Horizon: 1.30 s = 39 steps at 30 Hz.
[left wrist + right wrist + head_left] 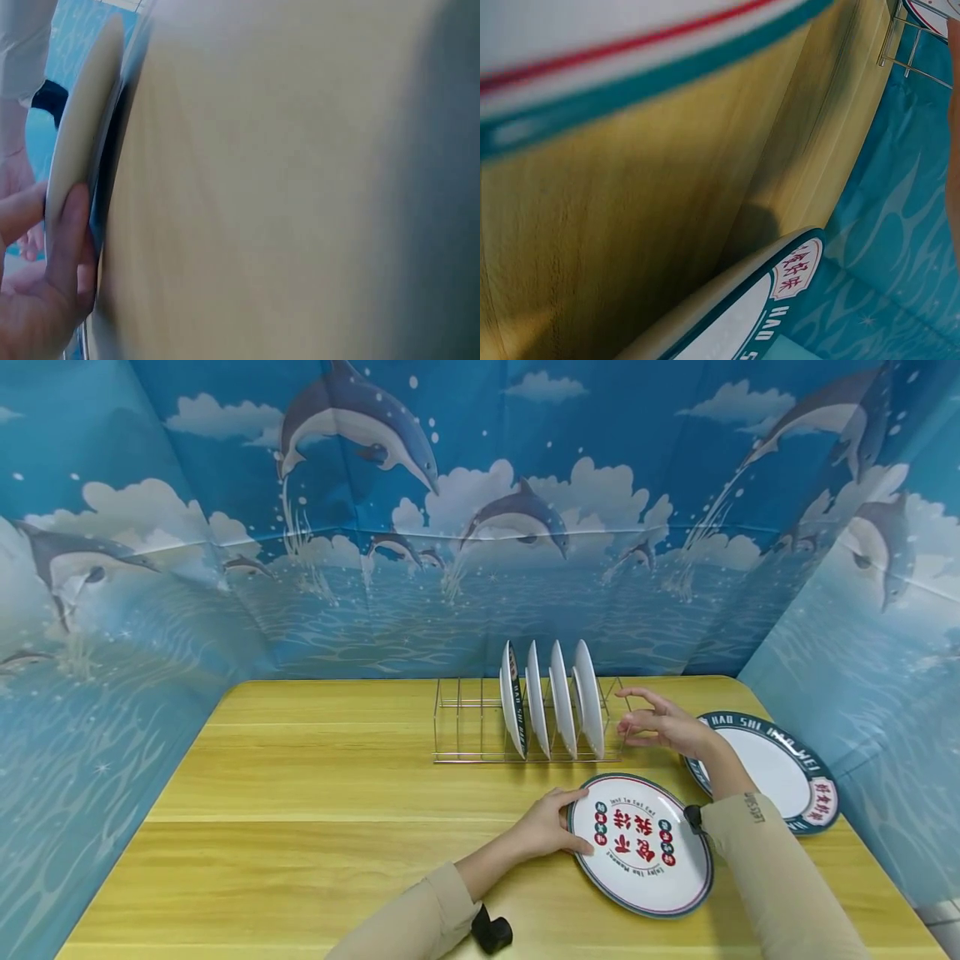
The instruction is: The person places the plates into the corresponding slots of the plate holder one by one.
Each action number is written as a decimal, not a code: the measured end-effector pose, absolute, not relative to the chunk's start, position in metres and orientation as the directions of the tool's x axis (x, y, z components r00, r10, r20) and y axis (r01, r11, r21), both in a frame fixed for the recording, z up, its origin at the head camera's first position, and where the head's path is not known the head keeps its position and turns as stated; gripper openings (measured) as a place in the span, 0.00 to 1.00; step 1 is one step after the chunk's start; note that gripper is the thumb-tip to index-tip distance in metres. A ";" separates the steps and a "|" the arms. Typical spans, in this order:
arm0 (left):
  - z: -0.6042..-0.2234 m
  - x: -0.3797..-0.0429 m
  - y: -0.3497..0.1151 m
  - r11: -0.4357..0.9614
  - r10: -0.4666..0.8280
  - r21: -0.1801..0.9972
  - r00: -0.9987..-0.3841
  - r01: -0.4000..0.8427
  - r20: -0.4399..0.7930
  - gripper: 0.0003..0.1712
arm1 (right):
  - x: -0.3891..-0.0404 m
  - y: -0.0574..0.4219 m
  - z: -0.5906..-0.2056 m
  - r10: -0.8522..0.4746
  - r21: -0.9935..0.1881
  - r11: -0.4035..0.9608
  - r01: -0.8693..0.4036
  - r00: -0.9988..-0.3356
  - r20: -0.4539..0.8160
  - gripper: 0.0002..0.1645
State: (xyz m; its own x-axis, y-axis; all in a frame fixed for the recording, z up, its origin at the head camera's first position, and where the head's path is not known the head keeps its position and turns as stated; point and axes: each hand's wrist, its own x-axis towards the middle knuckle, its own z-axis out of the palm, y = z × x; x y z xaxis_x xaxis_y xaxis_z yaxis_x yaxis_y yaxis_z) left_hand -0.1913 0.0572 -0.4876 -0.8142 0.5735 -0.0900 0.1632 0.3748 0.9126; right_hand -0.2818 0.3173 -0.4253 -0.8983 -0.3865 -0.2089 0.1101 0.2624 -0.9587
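My left hand (551,827) grips the left rim of a round white plate (652,881) with a green edge and red lettering. In the left wrist view the fingers (67,240) pinch this plate (82,120), seen edge-on. My right hand (663,727) is at the right end of a wire dish rack (468,758), fingers apart with no plate between them; whether they touch the wire is unclear. Several plates (587,697) stand upright in the rack's right half. Under and beside my right forearm lies a larger plate (772,777) with a wide green rim.
The rack's left slots hold no plates. The wooden table (300,818) stretches out to the left, and a dolphin-print curtain (480,577) rises behind its far edge and at both sides. In the right wrist view the larger plate (727,326) lies beside the curtain.
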 end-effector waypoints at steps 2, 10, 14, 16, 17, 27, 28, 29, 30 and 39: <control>-0.486 -0.191 0.053 0.318 0.594 0.944 -0.794 0.086 -0.128 0.46 | -0.282 0.318 -0.425 -0.387 -0.959 0.262 0.110 -0.898 -0.209 0.27; -0.484 -0.193 0.035 0.063 0.710 0.966 -0.669 -0.250 -0.219 0.46 | -0.282 0.318 -0.426 -0.394 -0.960 0.257 0.107 -0.896 -0.205 0.27; -0.485 -0.193 0.026 0.023 0.716 0.950 -0.658 -0.312 -0.233 0.46 | -0.281 0.319 -0.426 -0.404 -0.962 0.255 0.097 -0.893 -0.197 0.26; -0.485 -0.192 0.021 0.005 0.718 0.944 -0.656 -0.330 -0.233 0.46 | -0.281 0.319 -0.426 -0.405 -0.963 0.253 0.098 -0.893 -0.197 0.24; -0.484 -0.192 0.018 -0.007 0.719 0.940 -0.655 -0.341 -0.232 0.46 | -0.281 0.319 -0.426 -0.406 -0.963 0.252 0.099 -0.892 -0.198 0.24; -0.475 -0.187 -0.024 -0.094 0.704 0.931 -0.685 -0.353 -0.189 0.45 | -0.281 0.317 -0.425 -0.400 -0.960 0.253 0.117 -0.891 -0.214 0.26; -0.474 -0.187 -0.029 -0.095 0.698 0.931 -0.690 -0.352 -0.189 0.45 | -0.281 0.317 -0.424 -0.398 -0.960 0.255 0.118 -0.892 -0.216 0.26; -0.472 -0.187 -0.035 -0.095 0.691 0.933 -0.697 -0.348 -0.190 0.44 | -0.281 0.316 -0.424 -0.397 -0.959 0.257 0.120 -0.892 -0.218 0.26; -0.470 -0.187 -0.040 -0.095 0.684 0.934 -0.704 -0.346 -0.191 0.44 | -0.281 0.316 -0.424 -0.397 -0.958 0.260 0.120 -0.891 -0.219 0.26; -0.453 -0.188 -0.093 -0.106 0.608 0.947 -0.774 -0.303 -0.180 0.46 | -0.281 0.317 -0.423 -0.415 -0.961 0.246 0.127 -0.882 -0.223 0.24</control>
